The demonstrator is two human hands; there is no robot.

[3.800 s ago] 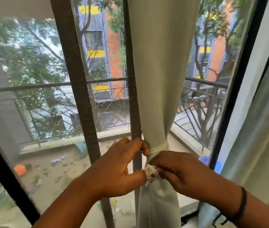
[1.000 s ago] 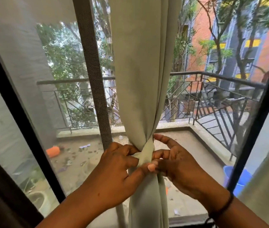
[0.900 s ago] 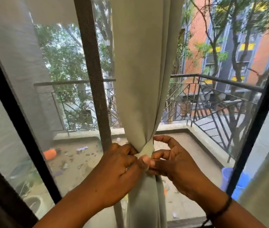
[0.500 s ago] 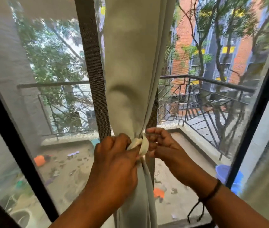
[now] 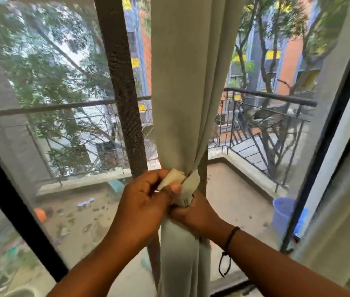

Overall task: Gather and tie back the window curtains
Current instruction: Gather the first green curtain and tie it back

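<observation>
A pale green curtain (image 5: 191, 82) hangs in the middle of the window, gathered into a narrow bunch at waist height. A matching fabric tie-back band (image 5: 189, 185) wraps around the bunch. My left hand (image 5: 144, 206) pinches one end of the band, a light flap sticking up between thumb and fingers. My right hand (image 5: 193, 213) sits just below and to the right, fingers closed on the band's other end against the curtain. Both hands touch each other at the gather.
A dark mesh-screen frame post (image 5: 120, 82) stands just left of the curtain. Another curtain (image 5: 341, 221) hangs at the right edge beside a black window frame (image 5: 319, 157). Outside lies a balcony with a railing (image 5: 272, 99), a blue bucket (image 5: 283, 213) and scattered litter.
My right hand has dropped from beside the band to below it and closed on it. My left hand keeps its pinch on the band's end.
</observation>
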